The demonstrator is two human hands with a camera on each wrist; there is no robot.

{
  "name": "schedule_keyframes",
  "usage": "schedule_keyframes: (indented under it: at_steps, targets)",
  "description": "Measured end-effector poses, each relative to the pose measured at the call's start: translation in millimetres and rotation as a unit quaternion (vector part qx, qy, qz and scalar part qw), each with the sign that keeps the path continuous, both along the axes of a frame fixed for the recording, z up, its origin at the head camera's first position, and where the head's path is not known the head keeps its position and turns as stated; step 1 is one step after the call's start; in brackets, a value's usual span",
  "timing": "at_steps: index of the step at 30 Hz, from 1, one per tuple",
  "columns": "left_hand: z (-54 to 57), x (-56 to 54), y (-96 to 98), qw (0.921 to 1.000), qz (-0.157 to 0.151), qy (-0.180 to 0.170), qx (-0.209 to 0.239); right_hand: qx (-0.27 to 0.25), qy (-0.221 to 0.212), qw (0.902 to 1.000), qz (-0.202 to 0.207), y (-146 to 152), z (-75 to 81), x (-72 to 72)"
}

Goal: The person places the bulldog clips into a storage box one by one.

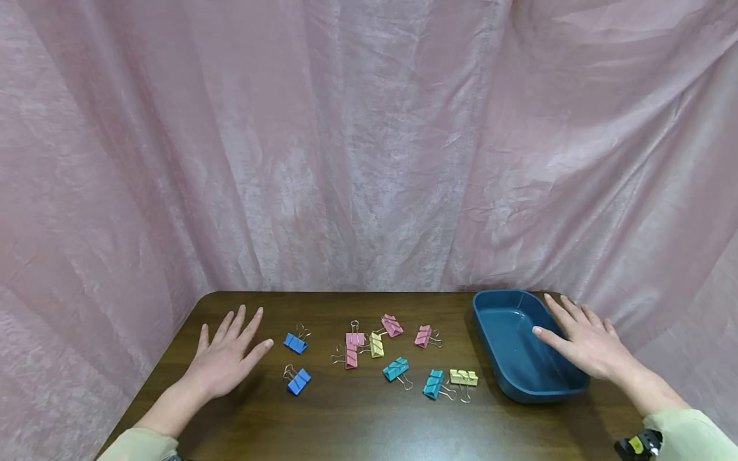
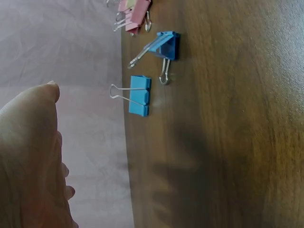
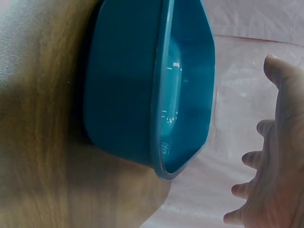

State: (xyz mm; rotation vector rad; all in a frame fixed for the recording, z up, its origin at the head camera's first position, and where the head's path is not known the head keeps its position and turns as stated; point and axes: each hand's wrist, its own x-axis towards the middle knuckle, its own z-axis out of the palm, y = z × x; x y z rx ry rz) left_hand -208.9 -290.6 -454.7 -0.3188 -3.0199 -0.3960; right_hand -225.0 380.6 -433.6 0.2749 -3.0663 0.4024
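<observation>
My left hand point(image 1: 221, 362) is held over the left of the table with fingers spread, holding nothing. Nearest to it lie two blue binder clips point(image 1: 296, 343), one behind the other. In mid-table several pink binder clips point(image 1: 351, 356) cluster around a yellow binder clip point(image 1: 377, 346). Two teal binder clips point(image 1: 396, 368) and another yellow one point(image 1: 464, 377) lie closer to the front. On the right, my right hand point(image 1: 596, 349) hovers with fingers spread by the right rim of a dark blue plastic bin point(image 1: 500, 365), which has nothing in it. The right wrist view shows the bin's side wall point(image 3: 126, 80).
The brown wooden table point(image 1: 346, 422) has rounded back corners. Behind it and at both sides hangs a pink velvety curtain point(image 1: 369, 160). A black band with a yellow patch point(image 1: 637, 444) sits on the right wrist by the pale sleeve.
</observation>
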Motion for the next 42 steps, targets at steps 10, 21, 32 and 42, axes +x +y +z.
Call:
schedule_keyframes:
  at_steps: [10, 21, 32, 42]
  targets:
    - [8.1, 2.3, 10.4, 0.9998, -0.018, 0.008, -0.002, -0.013, -0.022, 0.9997, -0.004, 1.7, 5.4, -4.3]
    - [18.5, 6.6, 31.1, 0.9976, -0.061, 0.033, -0.008, -0.034, -0.030, 0.9990, 0.002, 6.7, 10.0, -8.1]
    - [22.5, 13.5, 60.7, 0.9917, -0.118, 0.049, -0.014, -0.135, -0.049, 0.9888, 0.040, 22.2, 1.3, -9.1]
    - [19.7, 29.6, 94.2, 0.9830, -0.176, 0.043, -0.028, -0.183, -0.098, 0.9774, 0.037, 32.0, -7.5, -18.7]
